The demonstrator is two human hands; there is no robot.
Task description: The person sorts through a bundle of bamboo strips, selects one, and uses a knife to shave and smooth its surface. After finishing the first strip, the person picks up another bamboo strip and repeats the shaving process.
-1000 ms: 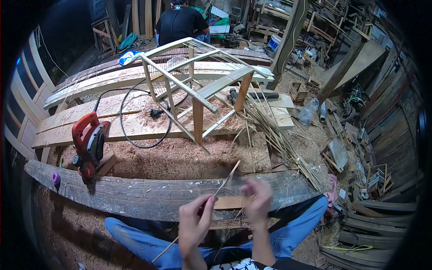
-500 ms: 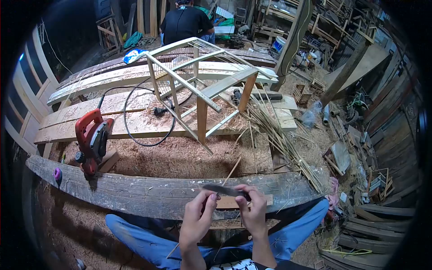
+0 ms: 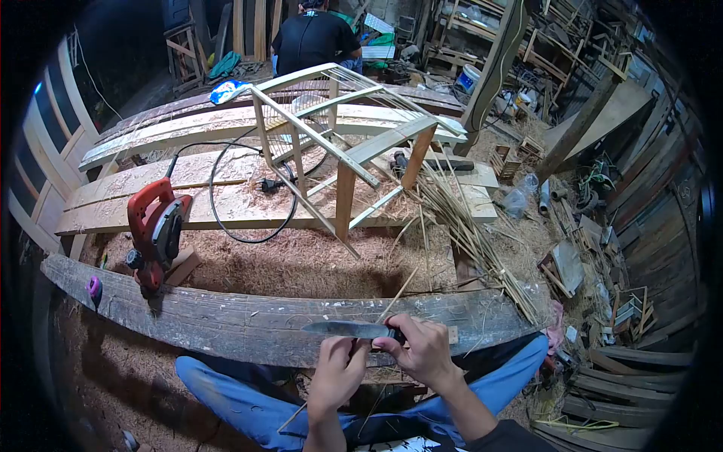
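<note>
My right hand (image 3: 423, 349) is closed round the dark handle of a knife (image 3: 340, 328), its blade pointing left above my left hand. My left hand (image 3: 337, 374) is closed just below the blade, beside my right fingers. A thin wooden strip (image 3: 400, 291) slants from the upper right down into my hands, and a thin length shows again below my left wrist. Where the blade meets the strip is hidden by my fingers. Beneath them lies a weathered grey plank (image 3: 248, 326), with the end of a small board (image 3: 453, 334) showing beside my right hand.
A red power planer (image 3: 157, 233) with a black cable stands on the left. A wooden frame strung with thin strips (image 3: 343, 154) rests on the boards ahead. Right of it lies a bundle of thin sticks (image 3: 482, 245). A person (image 3: 315, 41) sits at the back, facing away.
The knife has shifted left and slightly down, its blade now nearly level. My right hand has turned and come closer to my left, covering more of the small board.
</note>
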